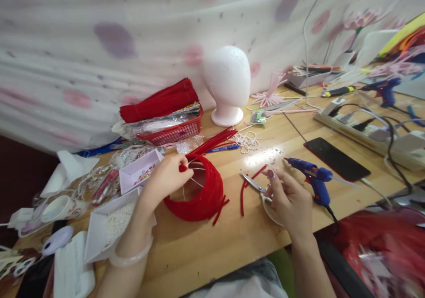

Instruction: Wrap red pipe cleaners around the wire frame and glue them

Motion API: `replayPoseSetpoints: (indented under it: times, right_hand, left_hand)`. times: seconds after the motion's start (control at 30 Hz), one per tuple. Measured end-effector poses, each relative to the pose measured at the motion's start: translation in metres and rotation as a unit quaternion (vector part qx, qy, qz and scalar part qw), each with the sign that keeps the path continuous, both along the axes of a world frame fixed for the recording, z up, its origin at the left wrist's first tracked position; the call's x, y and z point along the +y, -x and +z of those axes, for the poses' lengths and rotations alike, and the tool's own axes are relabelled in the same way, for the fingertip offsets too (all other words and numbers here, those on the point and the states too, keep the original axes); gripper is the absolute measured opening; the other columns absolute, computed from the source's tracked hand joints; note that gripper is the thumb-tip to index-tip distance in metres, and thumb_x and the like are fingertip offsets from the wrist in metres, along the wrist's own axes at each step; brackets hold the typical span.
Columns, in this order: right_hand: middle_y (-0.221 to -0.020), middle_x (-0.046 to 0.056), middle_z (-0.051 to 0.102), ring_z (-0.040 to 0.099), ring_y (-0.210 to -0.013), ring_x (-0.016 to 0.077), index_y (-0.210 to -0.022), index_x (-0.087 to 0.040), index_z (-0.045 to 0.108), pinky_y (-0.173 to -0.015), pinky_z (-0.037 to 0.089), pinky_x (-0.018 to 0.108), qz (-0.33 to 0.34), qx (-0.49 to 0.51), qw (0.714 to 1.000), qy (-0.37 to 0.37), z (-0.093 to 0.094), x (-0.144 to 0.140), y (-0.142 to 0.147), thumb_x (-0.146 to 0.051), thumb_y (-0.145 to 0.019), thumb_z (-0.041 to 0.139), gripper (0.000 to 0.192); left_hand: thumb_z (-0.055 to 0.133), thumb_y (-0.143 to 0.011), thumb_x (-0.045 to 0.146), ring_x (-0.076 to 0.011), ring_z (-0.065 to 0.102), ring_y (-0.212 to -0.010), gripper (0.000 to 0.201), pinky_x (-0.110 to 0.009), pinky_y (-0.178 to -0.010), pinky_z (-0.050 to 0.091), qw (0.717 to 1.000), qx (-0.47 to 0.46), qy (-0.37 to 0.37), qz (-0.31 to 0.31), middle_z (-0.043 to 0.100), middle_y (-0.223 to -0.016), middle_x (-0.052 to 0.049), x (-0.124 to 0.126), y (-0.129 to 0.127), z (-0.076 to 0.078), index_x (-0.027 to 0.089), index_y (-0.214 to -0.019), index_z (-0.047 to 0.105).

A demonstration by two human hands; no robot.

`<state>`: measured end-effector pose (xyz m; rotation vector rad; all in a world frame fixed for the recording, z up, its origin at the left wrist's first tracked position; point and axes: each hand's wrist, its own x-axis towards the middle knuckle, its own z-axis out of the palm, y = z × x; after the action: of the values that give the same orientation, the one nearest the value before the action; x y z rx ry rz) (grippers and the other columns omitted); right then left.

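Note:
A round form covered in red fuzzy strips (207, 198), open at the top with pale wires inside, sits on the wooden table. My left hand (172, 176) is closed on its upper left rim, fingertips pinching a red end there. To the right, my right hand (290, 198) has its fingers curled at the white handle of a pair of scissors (255, 183), whose blades point left. Short red fuzzy strip pieces (242, 200) lie by the blades, one end reaching my right fingertips. More red stems (215, 141) lie behind the form.
A white foam head (229, 85) stands behind. A red basket (172, 132) holds red bundles. Trays of beads (114, 222) are at left. A blue glue gun (314, 176), a phone (337, 158) and a power strip (368, 134) with cables lie right.

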<state>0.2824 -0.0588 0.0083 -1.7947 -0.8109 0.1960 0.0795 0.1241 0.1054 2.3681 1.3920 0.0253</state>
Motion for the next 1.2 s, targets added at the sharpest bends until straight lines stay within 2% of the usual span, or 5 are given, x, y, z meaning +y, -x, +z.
replayPoseSetpoints:
  times: [0.27, 0.4, 0.53, 0.93, 1.2]
  right_hand:
    - [-0.090, 0.006, 0.075, 0.073, -0.083, 0.0229, -0.126, -0.024, 0.062, -0.075, 0.056, 0.035, 0.101, -0.104, 0.988, 0.051, 0.000, -0.020, -0.001, -0.032, -0.100, 0.049, 0.030]
    - [-0.124, 0.012, 0.067, 0.062, -0.114, 0.0294, -0.121, -0.026, 0.066, -0.094, 0.054, 0.046, 0.300, -0.250, 0.915, 0.103, -0.007, -0.010, 0.030, -0.022, -0.095, 0.059, 0.027]
    - [-0.130, 0.014, 0.064, 0.056, -0.118, 0.0308, -0.106, -0.022, 0.068, -0.099, 0.050, 0.050, 0.352, -0.315, 0.866, 0.163, -0.019, 0.007, 0.053, -0.016, -0.095, 0.061, 0.015]
    - [-0.104, 0.013, 0.073, 0.061, -0.108, 0.0340, -0.095, -0.021, 0.070, -0.100, 0.041, 0.056, 0.144, -0.303, 0.932, 0.137, 0.005, 0.009, -0.048, -0.026, -0.097, 0.049, 0.022]
    - [-0.087, 0.008, 0.079, 0.076, -0.093, 0.0278, -0.119, -0.021, 0.070, -0.079, 0.058, 0.041, 0.082, -0.211, 0.967, 0.118, 0.018, 0.009, -0.035, -0.034, -0.101, 0.044, 0.033]
  left_hand:
    - [0.058, -0.076, 0.023, -0.0161, 0.051, -0.062, 0.009, -0.028, -0.061, 0.032, 0.999, -0.029, -0.025, 0.016, 0.058, -0.067, 0.003, 0.010, 0.001, -0.001, 0.023, -0.070, 0.050]
    - [0.058, -0.075, 0.023, -0.0152, 0.048, -0.059, 0.010, -0.028, -0.060, 0.031, 0.997, -0.047, -0.039, 0.036, 0.053, -0.060, 0.005, 0.008, 0.010, 0.008, 0.023, -0.070, 0.050]
    - [0.059, -0.075, 0.024, -0.0147, 0.046, -0.053, 0.009, -0.029, -0.057, 0.030, 0.998, -0.041, -0.026, 0.050, 0.052, -0.057, 0.006, 0.004, 0.023, 0.011, 0.024, -0.071, 0.051]
    - [0.057, -0.080, 0.021, -0.0222, 0.062, -0.074, 0.005, -0.032, -0.068, 0.039, 1.000, -0.006, 0.004, 0.020, 0.067, -0.077, 0.000, -0.028, 0.027, 0.001, 0.024, -0.083, 0.054]
    - [0.051, -0.085, 0.014, -0.0267, 0.066, -0.107, 0.024, -0.039, -0.094, 0.046, 0.996, -0.087, 0.010, -0.009, 0.071, -0.115, -0.008, -0.035, 0.016, -0.021, 0.022, -0.108, 0.055]
